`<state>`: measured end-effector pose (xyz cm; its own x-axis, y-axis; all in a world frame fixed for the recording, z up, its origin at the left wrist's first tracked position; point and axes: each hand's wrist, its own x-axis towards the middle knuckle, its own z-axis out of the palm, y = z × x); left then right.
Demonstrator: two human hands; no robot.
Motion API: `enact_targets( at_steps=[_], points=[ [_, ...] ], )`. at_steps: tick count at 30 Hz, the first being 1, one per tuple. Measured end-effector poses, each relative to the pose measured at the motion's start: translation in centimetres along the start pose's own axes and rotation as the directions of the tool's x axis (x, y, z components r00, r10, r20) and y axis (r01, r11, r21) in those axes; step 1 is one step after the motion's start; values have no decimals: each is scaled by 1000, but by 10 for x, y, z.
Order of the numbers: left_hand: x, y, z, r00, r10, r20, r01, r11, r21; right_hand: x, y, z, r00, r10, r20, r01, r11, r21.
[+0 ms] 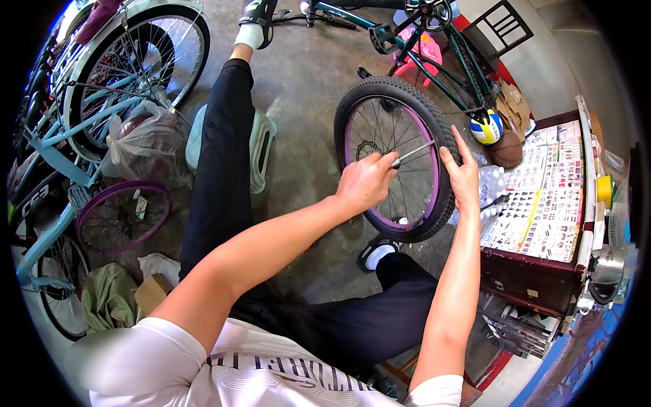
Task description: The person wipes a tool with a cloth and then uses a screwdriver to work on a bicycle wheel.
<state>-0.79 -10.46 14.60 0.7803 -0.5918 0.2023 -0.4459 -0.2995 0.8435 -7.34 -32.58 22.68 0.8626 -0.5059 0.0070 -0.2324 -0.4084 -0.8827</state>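
Observation:
A bicycle wheel (pixel 380 91) with a black knobby tyre and a purple rim stands upright on the concrete floor in front of me. My left hand (pixel 365 182) is closed around the handle of a metal tyre lever (pixel 415 152), whose tip reaches the rim on the right side. My right hand (pixel 462 175) rests on the tyre's right edge with fingers spread, steadying it. My legs in black trousers stretch out on either side of the wheel.
A light blue bicycle (pixel 88 115) with a plastic bag stands at the left, with a loose purple rim (pixel 122 216) below it. A dark teal bike frame (pixel 434 47) lies beyond the wheel. At the right stands a dark wooden cabinet (pixel 536 278) topped with sticker sheets, a volleyball (pixel 487 127) behind it.

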Motion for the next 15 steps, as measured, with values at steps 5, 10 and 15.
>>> enact_targets(
  at_steps=[5,10,15],
  points=[
    [4,-15,25,999,-16,40,27,956,-293,3,4,-4,1000,-4,-23,4,1000,-22],
    [7,-11,31,897,-211,388,425,656,-624,4,12,-6,998,-31,-62,26,996,-84],
    [10,-11,25,763,-171,624,646,168,-744,11,21,-13,995,-29,-97,27,999,-29]
  ],
)
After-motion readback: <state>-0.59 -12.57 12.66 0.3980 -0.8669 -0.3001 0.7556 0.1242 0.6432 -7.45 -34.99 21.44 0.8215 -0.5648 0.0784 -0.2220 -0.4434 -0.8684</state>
